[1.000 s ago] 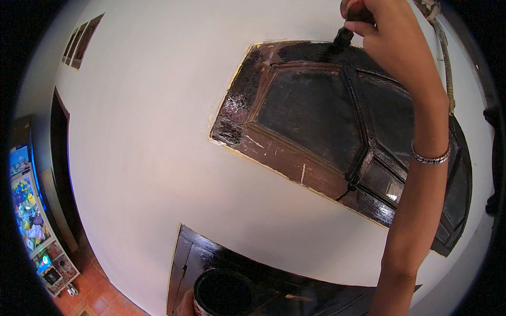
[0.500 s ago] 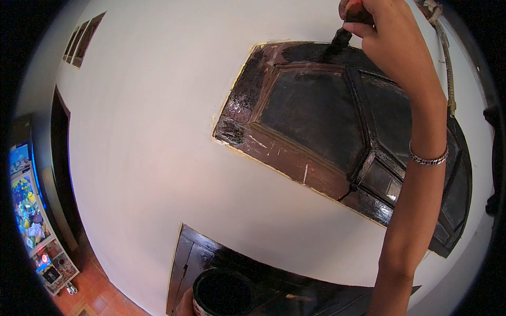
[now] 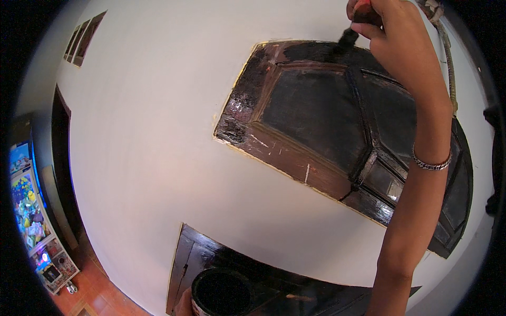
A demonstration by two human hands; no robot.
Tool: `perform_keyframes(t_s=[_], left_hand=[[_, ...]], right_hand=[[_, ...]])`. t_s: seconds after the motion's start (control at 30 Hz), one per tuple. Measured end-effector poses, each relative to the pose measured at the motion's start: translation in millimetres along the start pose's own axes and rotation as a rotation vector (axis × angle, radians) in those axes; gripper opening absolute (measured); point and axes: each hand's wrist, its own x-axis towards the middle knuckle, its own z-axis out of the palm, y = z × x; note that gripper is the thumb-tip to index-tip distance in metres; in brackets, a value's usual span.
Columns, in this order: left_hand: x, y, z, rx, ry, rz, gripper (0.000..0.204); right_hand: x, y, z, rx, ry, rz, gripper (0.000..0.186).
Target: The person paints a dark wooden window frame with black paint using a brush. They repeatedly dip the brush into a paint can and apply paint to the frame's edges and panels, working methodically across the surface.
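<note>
My right hand (image 3: 392, 39) is closed around the red handle of a paintbrush (image 3: 348, 40). Its black bristles lie against the upper rail of a wooden window frame (image 3: 292, 162) with dark panes. Wet, glossy black paint covers much of that frame; the lower-left rail is still bare brown with pale scratches. At the bottom edge, my left hand (image 3: 184, 304) grips the side of an open paint can (image 3: 197, 308), dark inside. Only part of that hand shows, its fingers mostly behind the can.
White wall (image 3: 153, 131) surrounds the frame. Behind the can is a dark wooden door (image 3: 182, 253). A cord-like strip (image 3: 449, 68) hangs at upper right. Far left are a doorway (image 3: 61, 158), a shelf of colourful items (image 3: 31, 210) and orange floor tiles (image 3: 100, 287).
My right hand and the brush have shifted slightly to the right along the upper rail. The left hand and can stay nearly where they were.
</note>
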Motion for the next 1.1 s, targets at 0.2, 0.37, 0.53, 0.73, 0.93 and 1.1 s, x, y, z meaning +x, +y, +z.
perform_keyframes(t_s=[0.2, 0.37, 0.53, 0.73, 0.93, 1.1], left_hand=[[1, 1, 1, 0.006, -0.005, 0.019, 0.106], [0, 1, 2, -0.011, -0.002, 0.022, 0.107], [0, 1, 2, -0.053, -0.037, -0.011, 0.108], [5, 6, 4, -0.060, -0.048, 0.044, 0.108], [5, 12, 3, -0.014, -0.025, 0.065, 0.108], [6, 14, 2, -0.010, -0.058, 0.024, 0.108]], right_hand=[[9, 0, 31, 0.097, 0.025, -0.232, 0.005], [-4, -3, 28, 0.198, 0.154, -0.219, 0.004], [1, -1, 33, 0.145, 0.118, -0.279, 0.008], [-10, -5, 36, 0.155, 0.249, -0.163, 0.011], [-16, -7, 23, -0.094, 0.247, -0.078, 0.014], [-23, 9, 57, 0.104, 0.146, -0.107, 0.012]])
